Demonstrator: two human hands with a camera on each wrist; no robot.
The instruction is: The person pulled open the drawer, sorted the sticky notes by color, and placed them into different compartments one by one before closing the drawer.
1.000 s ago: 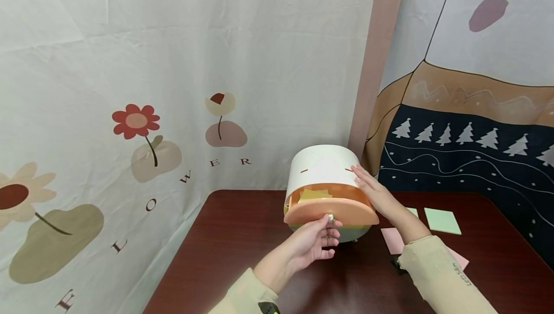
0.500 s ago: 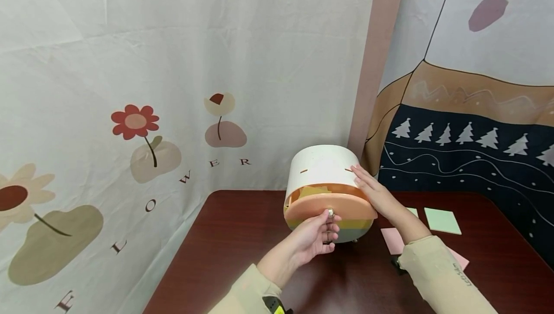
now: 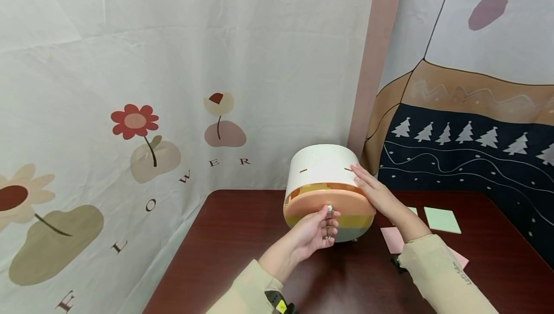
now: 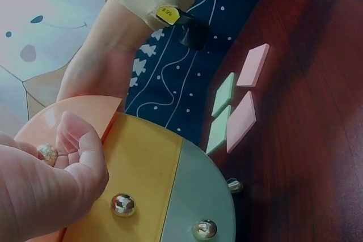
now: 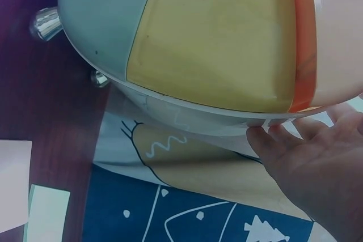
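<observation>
Pinching a silvery metal ball knob (image 3: 330, 208), the left hand (image 3: 308, 235) in head view holds the peach plastic drawer (image 3: 306, 203) of a white drum-shaped plastic box (image 3: 321, 164) on the dark-red table (image 3: 242, 227). Left wrist view: that knob seems the surest hold, if slippery; right wrist view: the right hand (image 5: 323, 162), fingers straight, touches likely stiff, light plastic.

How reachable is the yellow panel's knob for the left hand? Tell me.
Probably yes: in the left wrist view the yellow panel's knob is near and uncovered, but the left hand pinches the orange drawer's knob.
</observation>
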